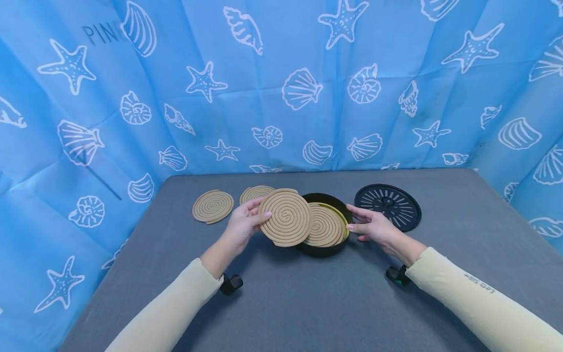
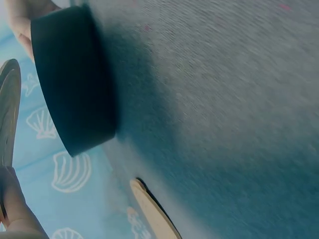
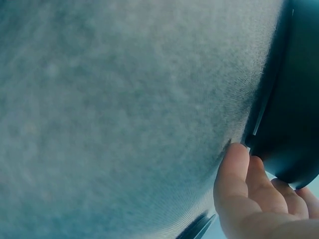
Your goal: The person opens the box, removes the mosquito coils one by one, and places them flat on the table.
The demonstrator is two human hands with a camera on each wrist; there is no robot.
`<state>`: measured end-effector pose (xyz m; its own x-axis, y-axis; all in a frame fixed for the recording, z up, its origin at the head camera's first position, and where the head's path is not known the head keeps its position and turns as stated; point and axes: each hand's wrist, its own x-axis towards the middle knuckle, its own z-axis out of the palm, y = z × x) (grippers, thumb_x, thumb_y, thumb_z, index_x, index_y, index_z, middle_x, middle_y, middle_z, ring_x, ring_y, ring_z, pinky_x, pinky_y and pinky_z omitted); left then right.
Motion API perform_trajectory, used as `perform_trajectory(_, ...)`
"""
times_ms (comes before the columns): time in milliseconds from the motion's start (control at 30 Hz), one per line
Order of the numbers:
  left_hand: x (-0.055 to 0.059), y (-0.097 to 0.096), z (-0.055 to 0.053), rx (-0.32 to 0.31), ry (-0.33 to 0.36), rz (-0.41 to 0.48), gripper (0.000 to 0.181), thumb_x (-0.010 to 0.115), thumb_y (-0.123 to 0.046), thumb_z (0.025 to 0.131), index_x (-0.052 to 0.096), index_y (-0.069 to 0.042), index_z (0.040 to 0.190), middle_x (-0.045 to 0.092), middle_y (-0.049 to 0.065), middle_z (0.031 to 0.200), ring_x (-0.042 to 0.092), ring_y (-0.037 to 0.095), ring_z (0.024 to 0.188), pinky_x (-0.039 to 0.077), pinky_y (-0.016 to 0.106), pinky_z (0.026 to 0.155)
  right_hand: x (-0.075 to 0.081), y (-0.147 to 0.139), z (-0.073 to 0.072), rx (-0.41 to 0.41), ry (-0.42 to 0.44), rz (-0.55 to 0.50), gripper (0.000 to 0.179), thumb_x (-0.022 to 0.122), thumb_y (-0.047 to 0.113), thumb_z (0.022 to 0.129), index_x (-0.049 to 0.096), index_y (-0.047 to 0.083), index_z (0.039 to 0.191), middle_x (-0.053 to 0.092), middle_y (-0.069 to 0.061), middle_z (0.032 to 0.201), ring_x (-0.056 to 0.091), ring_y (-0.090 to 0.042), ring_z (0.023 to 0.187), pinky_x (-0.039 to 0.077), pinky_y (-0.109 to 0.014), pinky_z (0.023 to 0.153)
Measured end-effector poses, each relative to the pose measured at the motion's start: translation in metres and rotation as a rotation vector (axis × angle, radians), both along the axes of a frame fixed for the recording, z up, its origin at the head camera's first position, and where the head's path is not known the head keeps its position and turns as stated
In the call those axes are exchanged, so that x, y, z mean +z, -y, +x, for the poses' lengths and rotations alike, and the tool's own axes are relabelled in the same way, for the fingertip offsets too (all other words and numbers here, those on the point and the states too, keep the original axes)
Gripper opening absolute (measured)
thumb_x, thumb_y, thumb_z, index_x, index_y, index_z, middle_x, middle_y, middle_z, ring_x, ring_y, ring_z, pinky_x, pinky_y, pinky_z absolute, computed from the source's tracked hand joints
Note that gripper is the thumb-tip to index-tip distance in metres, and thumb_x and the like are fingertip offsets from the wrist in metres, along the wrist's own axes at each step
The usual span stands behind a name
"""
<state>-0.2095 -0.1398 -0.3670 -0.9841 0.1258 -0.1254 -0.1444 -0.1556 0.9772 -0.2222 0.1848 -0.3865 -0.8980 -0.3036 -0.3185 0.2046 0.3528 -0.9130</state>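
My left hand [image 1: 243,222] pinches a tan mosquito coil [image 1: 286,217] by its left edge, thumb in front. The coil is raised and faces the head camera, partly covering a round black tin [image 1: 323,251]. Inside that tin lie more tan coils [image 1: 324,226] against a yellow inner rim. At the tin's right side my right hand [image 1: 374,227] holds the rim, thumb and forefinger at its edge. In the right wrist view, fingertips [image 3: 238,152] meet the dark wall of the tin [image 3: 289,114].
Two tan coils lie on the grey table left of the tin: one farther left [image 1: 213,206], one behind the left hand [image 1: 256,191]. A black slotted lid [image 1: 402,210] rests to the right. A blue seashell curtain [image 1: 272,88] hangs behind the table.
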Motion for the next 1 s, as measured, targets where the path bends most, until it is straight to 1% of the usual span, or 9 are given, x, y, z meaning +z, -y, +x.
perform_trajectory(100, 0.0, 0.008, 0.003, -0.01, -0.008, -0.017, 0.051, 0.056, 0.005, 0.095, 0.04, 0.002, 0.144, 0.057, 0.025, 0.128, 0.068, 0.011, 0.09, 0.057, 0.026, 0.078, 0.0, -0.001, -0.001, -0.004, 0.003, 0.001, 0.069, 0.058, 0.018, 0.099, 0.019, 0.009, 0.155, 0.014, -0.021, 0.159, 0.026, -0.043, 0.14, 0.046, -0.048, 0.097)
perform_trajectory(233, -0.001, 0.02, 0.006, -0.01, -0.01, -0.029, 0.053, 0.056, 0.005, 0.095, 0.037, 0.003, 0.145, 0.059, 0.022, 0.126, 0.068, 0.011, 0.091, 0.056, 0.026, 0.079, -0.001, 0.0, -0.002, -0.013, 0.01, 0.0, 0.069, 0.058, 0.017, 0.099, 0.02, 0.009, 0.155, 0.015, -0.021, 0.159, 0.029, -0.042, 0.139, 0.047, -0.046, 0.097)
perform_trajectory(300, -0.001, 0.027, 0.007, 0.002, -0.01, -0.034, 0.053, 0.056, 0.005, 0.095, 0.037, 0.004, 0.145, 0.061, 0.019, 0.122, 0.067, 0.01, 0.09, 0.056, 0.025, 0.079, -0.001, 0.001, -0.002, -0.022, 0.015, -0.001, 0.068, 0.058, 0.016, 0.098, 0.021, 0.009, 0.155, 0.016, -0.02, 0.159, 0.03, -0.042, 0.138, 0.047, -0.045, 0.096)
perform_trajectory(433, 0.0, 0.041, 0.011, 0.035, -0.007, -0.047, 0.053, 0.056, 0.005, 0.096, 0.036, 0.005, 0.145, 0.063, 0.012, 0.116, 0.067, 0.008, 0.089, 0.056, 0.024, 0.079, -0.002, 0.001, -0.003, -0.022, 0.01, 0.005, 0.069, 0.059, 0.017, 0.098, 0.021, 0.009, 0.155, 0.016, -0.02, 0.159, 0.029, -0.042, 0.139, 0.048, -0.044, 0.095)
perform_trajectory(800, 0.006, 0.084, 0.023, 0.091, 0.001, -0.041, 0.057, 0.053, 0.002, 0.098, 0.027, 0.007, 0.148, 0.064, 0.007, 0.115, 0.067, 0.006, 0.091, 0.055, 0.023, 0.081, -0.002, 0.001, -0.003, -0.024, 0.024, 0.005, 0.069, 0.059, 0.017, 0.098, 0.021, 0.01, 0.155, 0.016, -0.02, 0.159, 0.024, -0.042, 0.141, 0.048, -0.044, 0.095)
perform_trajectory(900, 0.008, 0.095, 0.027, 0.114, -0.003, -0.043, 0.057, 0.052, 0.001, 0.099, 0.025, 0.007, 0.149, 0.064, 0.003, 0.112, 0.067, 0.005, 0.091, 0.055, 0.023, 0.082, -0.002, 0.001, -0.003, -0.019, 0.022, -0.001, 0.069, 0.058, 0.016, 0.098, 0.02, 0.01, 0.155, 0.016, -0.02, 0.159, 0.023, -0.042, 0.141, 0.047, -0.045, 0.095)
perform_trajectory(1000, 0.009, 0.104, 0.029, 0.136, -0.008, -0.036, 0.058, 0.051, 0.001, 0.099, 0.023, 0.007, 0.149, 0.065, -0.002, 0.107, 0.067, 0.005, 0.091, 0.054, 0.023, 0.083, -0.002, 0.001, -0.002, -0.019, 0.016, -0.002, 0.069, 0.058, 0.016, 0.098, 0.02, 0.009, 0.155, 0.016, -0.02, 0.159, 0.026, -0.042, 0.14, 0.047, -0.045, 0.095)
